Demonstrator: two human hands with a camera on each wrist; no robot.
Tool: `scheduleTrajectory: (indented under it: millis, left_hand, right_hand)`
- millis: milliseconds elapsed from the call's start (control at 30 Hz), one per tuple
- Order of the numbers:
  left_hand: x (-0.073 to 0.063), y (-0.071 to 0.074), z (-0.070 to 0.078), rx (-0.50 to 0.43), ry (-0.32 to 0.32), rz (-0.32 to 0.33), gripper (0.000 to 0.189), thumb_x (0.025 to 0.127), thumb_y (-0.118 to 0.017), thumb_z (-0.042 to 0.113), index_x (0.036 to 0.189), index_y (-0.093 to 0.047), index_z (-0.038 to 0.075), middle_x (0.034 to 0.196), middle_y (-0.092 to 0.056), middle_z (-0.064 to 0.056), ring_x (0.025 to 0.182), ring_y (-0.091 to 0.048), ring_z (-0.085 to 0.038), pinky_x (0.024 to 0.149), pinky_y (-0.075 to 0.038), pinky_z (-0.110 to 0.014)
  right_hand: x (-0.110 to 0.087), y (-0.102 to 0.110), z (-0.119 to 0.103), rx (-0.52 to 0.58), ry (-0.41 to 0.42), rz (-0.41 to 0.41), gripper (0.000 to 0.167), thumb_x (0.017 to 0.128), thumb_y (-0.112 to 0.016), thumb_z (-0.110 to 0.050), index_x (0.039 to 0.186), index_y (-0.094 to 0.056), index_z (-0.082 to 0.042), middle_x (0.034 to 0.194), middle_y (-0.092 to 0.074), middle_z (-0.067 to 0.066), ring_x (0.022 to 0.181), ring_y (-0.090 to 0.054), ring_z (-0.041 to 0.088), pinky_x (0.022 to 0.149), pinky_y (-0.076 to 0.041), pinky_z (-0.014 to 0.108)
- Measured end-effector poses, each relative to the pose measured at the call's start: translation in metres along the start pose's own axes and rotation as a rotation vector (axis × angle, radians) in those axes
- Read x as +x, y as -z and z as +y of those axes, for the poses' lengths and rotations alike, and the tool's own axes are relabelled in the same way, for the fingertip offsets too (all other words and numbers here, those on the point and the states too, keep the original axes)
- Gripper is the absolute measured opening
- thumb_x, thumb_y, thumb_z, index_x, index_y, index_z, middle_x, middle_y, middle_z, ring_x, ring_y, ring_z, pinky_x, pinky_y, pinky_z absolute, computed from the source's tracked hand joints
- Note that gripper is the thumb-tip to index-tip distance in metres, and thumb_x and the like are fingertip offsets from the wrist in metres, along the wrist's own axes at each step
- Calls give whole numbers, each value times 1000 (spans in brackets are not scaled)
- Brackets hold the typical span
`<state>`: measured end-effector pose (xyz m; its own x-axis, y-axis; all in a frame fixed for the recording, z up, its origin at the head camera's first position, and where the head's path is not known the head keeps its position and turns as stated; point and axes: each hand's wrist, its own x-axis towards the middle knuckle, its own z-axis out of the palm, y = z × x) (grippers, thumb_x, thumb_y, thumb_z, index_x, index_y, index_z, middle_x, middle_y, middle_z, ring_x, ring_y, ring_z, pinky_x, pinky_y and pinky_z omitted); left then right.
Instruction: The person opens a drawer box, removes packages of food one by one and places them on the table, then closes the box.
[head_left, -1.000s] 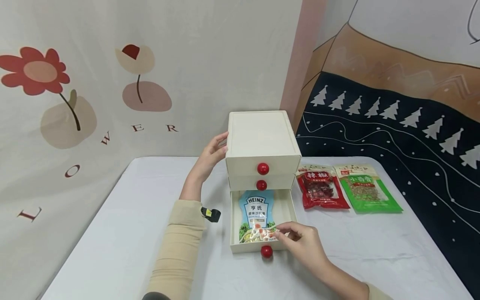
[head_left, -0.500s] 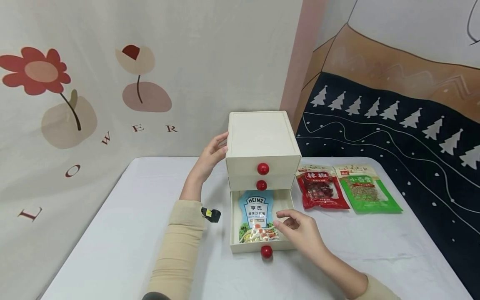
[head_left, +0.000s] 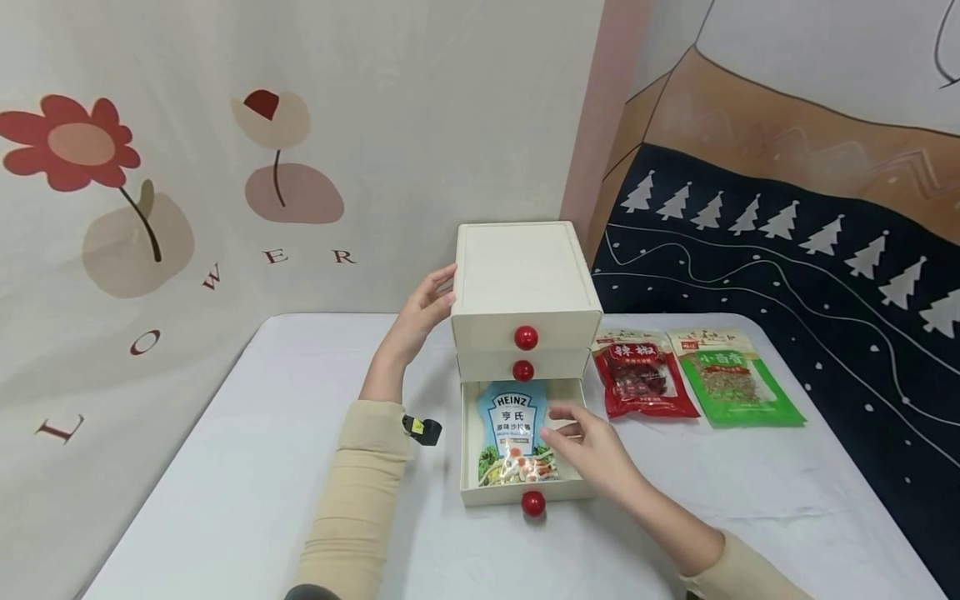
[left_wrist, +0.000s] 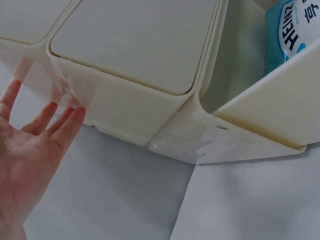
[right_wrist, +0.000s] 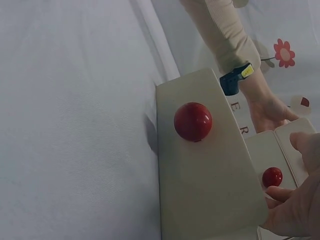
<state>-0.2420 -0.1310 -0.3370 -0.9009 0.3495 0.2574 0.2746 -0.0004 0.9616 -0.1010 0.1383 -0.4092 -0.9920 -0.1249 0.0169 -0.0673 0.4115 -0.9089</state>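
Observation:
A cream drawer box (head_left: 525, 267) with red knobs stands on the table, its bottom drawer (head_left: 498, 498) pulled out. Inside that drawer lies a blue Heinz salad dressing pouch (head_left: 513, 425), also partly visible in the left wrist view (left_wrist: 280, 37). My left hand (head_left: 416, 317) rests its extended fingertips against the box's left side, as the left wrist view confirms. Over the drawer's right part hovers my right hand (head_left: 596, 446), thumb and forefinger apart near the pouch's right edge. In the right wrist view the drawer front with its red knob (right_wrist: 193, 122) hides part of the fingers.
Right of the box lie a red bag of dried chilies (head_left: 643, 375) and a green bag of fennel seeds (head_left: 735, 379). A white cloth covers the table (head_left: 300, 467). Printed fabric walls (head_left: 420, 125) rise behind it.
My right hand has let go of the pouch's lower right corner and shifted up and slightly left along its right edge. The left hand, box and bags stay put.

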Motion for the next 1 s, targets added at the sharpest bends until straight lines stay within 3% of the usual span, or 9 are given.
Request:
scheduleTrajectory:
  millis: [667,1000]
  left_hand:
    - [0,0,-1,-14,-1,0,58,96,-49,15,149,-29,6,155,-23,-11,137,-32,-29,109,-29,-44]
    - [-1,-1,-1,-17,-6,-2,58,96,-49,15,149,-29,6,155,-23,-12,137,-31,-30,109,-28,-46]
  right_hand:
    - [21,-10,7,43,-108,-78,66,90,-67,-28,140,-39,5,128,-53,23,106,-58,34,79,-55,38]
    - [26,-15,13,43,-145,-112,73,91,-65,-31,144,-31,7,131,-48,29,118,-49,45,92,-46,50]
